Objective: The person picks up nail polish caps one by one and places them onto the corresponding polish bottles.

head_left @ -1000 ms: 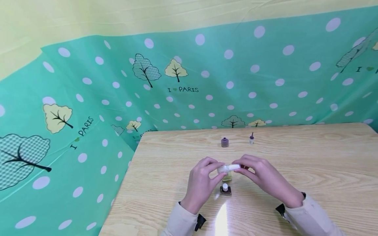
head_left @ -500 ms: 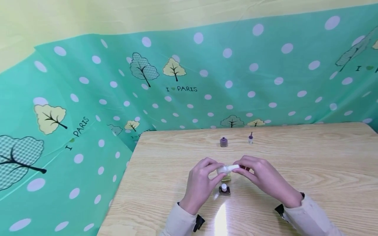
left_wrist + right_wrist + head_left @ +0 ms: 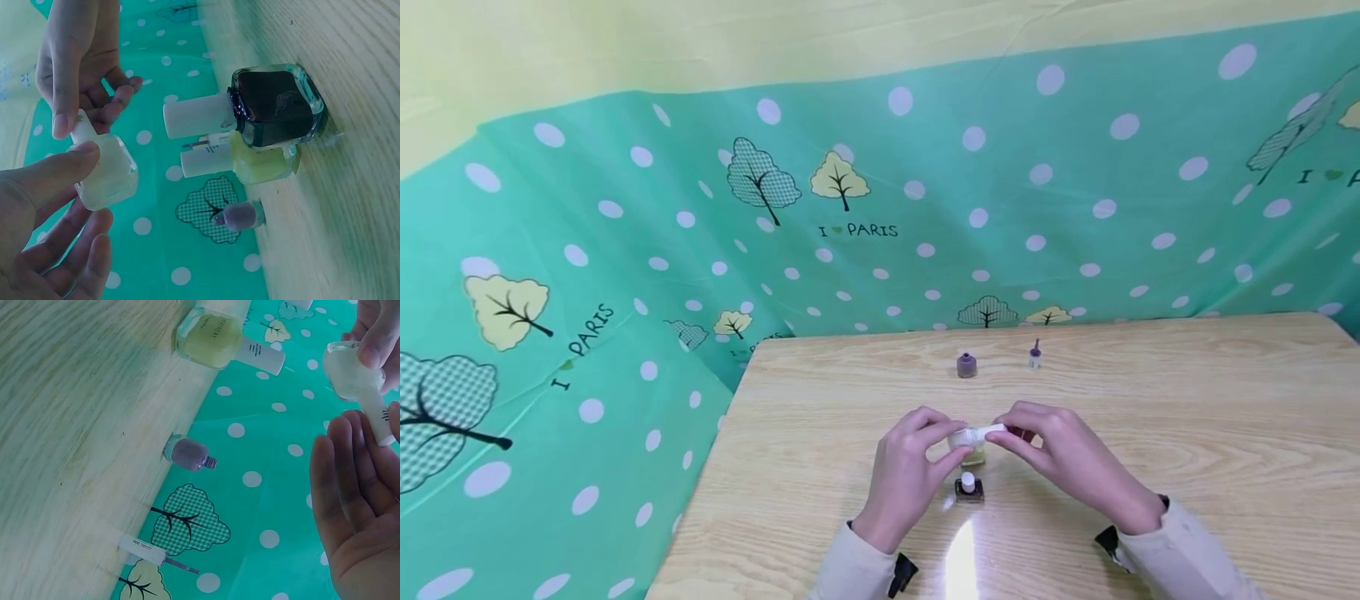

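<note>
Against a green cloth printed with pale dots, trees and the word PARIS, we see a person's two hands meet above a wood-grain table. Pale sleeves reach forward from the near side. The left hand is partly closed, thumb and fingertips pinching a white bottle, its spare fingers loosely bent. The right hand pinches the same bottle's other end between thumb and finger, its remaining fingers stretched out.

Below them we count three more bottles on the wood. Nearest the person stands the dark bottle, white-topped; just behind it, the yellow bottle, topped likewise. The white bottle is up in the air, tilted well over, its base toward the left hand. Farther back, the purple bottle stands upright, its threaded neck bare. Past the right fingers we glimpse a red object, mostly hidden; we cannot tell what it is. The white bottle's cap, in the right hand's pinch, sits at the neck; how tightly, we cannot tell. Near the purple bottle, a brush cap stands inverted, brush upward.
</note>
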`<state>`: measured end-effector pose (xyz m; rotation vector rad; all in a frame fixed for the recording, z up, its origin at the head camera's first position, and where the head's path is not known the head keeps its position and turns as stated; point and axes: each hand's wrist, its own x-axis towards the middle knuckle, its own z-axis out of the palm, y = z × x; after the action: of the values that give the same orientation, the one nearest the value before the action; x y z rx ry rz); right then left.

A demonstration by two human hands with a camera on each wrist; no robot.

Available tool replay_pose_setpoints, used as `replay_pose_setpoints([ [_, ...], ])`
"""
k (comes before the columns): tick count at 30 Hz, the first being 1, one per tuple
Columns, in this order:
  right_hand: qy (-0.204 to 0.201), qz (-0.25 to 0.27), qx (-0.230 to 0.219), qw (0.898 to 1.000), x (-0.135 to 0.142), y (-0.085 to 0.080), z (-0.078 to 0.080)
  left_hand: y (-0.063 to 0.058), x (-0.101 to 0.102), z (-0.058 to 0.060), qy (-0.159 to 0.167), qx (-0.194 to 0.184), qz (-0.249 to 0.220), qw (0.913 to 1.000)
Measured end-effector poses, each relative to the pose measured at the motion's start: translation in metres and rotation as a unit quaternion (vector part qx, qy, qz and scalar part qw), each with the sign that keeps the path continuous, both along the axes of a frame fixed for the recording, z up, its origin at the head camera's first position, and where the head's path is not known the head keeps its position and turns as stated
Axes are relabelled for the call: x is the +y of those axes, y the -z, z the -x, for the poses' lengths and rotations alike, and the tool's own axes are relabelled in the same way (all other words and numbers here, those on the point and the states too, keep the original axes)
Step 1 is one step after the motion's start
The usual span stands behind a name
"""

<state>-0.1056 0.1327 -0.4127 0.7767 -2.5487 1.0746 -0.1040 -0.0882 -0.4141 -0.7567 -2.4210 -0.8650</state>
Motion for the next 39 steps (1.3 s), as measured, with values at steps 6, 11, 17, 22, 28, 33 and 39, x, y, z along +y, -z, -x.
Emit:
replay_pose_setpoints([
  [6,-0.020,0.018,-0.021,0.999,0.0010,-0.0023,0.0002,-0.0015,0.0000,0.0027,-0.004,0.001,-0.005,1.0000],
  [11,-0.035,0.022,0.000,0.999,0.0020,-0.0037,0.0006,-0.0019,0.0009,0.0030,-0.003,0.000,-0.002,1.0000],
  [17,-0.025,0.018,0.019,0.999,0.0015,-0.0025,0.0003,-0.0018,0.0022,0.0020,-0.005,0.005,-0.002,1.0000],
  [22,-0.010,0.023,0.003,1.000,-0.0004,-0.0010,0.0007,-0.0007,0.0029,0.0029,-0.008,0.025,0.004,0.9996],
  [28,0.018,0.022,-0.028,0.999,-0.0031,-0.0013,0.0011,0.0011,0.0049,0.0038,-0.019,0.067,0.022,0.9973],
  [33,0.033,0.022,-0.030,0.999,-0.0039,0.0001,0.0021,0.0026,0.0066,0.0055,-0.021,0.081,0.027,0.9961],
  [39,0.038,0.029,-0.037,0.998,-0.0048,0.0008,0.0044,0.0030,0.0071,0.0071,-0.022,0.063,0.034,0.9972],
])
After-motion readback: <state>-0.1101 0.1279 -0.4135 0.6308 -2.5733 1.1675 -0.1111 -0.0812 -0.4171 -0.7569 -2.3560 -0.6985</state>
